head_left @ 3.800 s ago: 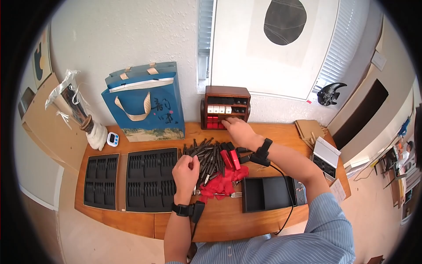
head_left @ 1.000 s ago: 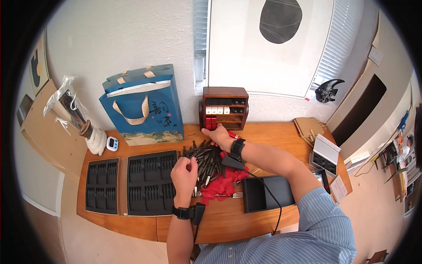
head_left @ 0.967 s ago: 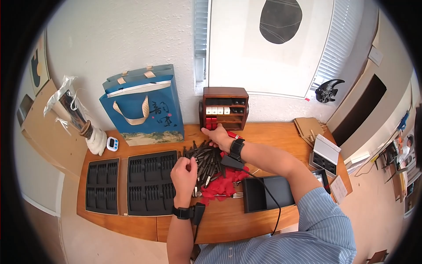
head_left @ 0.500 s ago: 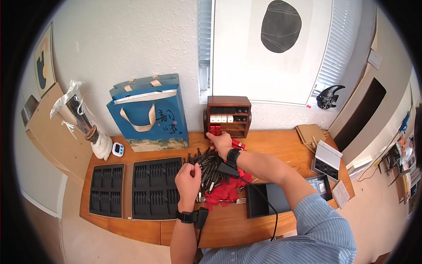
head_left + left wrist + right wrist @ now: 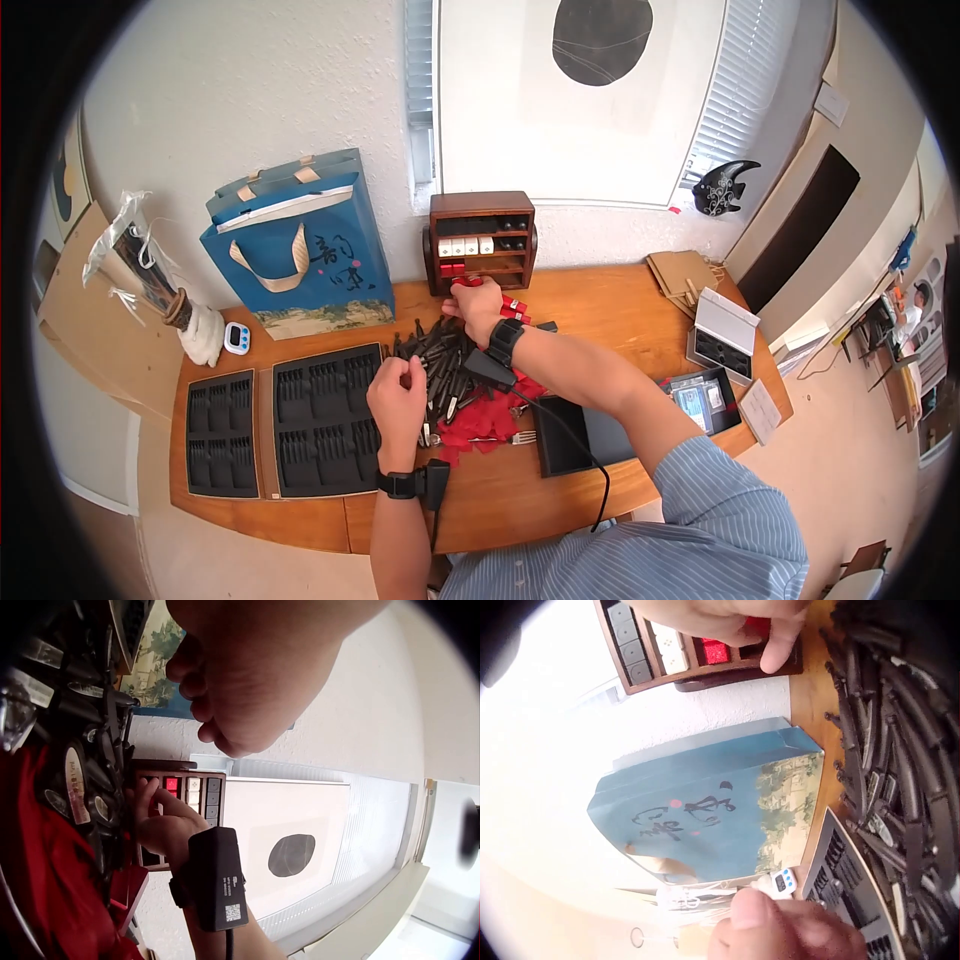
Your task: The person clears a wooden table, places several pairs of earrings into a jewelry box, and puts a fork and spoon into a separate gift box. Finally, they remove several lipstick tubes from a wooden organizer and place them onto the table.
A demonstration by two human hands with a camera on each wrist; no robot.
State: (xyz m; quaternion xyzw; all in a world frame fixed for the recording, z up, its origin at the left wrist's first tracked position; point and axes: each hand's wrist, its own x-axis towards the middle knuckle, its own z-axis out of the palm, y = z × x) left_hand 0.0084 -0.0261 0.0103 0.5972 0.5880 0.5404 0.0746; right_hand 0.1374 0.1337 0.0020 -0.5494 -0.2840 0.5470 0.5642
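Note:
My right hand (image 5: 478,308) reaches to the bottom left of a small dark wooden shelf (image 5: 480,200). In the right wrist view its thumb and fingers pinch a small red box (image 5: 757,628) at the lowest row. Another red box (image 5: 715,651) sits beside it on the shelf, near white patterned boxes (image 5: 670,646) and grey ones. My left hand (image 5: 397,395) is raised beside the heap of black-handled cutlery (image 5: 445,360), fingers loosely curled, with nothing seen in it. Several red boxes (image 5: 514,306) lie on the table just behind my right wrist.
Two black slotted trays (image 5: 325,420) lie at the left of the wooden table (image 5: 590,300). A blue paper bag (image 5: 300,245) stands behind them. Red cloth (image 5: 480,425) lies under the cutlery, and a black box (image 5: 560,440) is at its right. A wrist cable hangs over that box.
My right hand has gone from the shelf's lower right to its lower left; fewer red boxes show on the shelf. The head view has shifted. My left hand stays about where it was.

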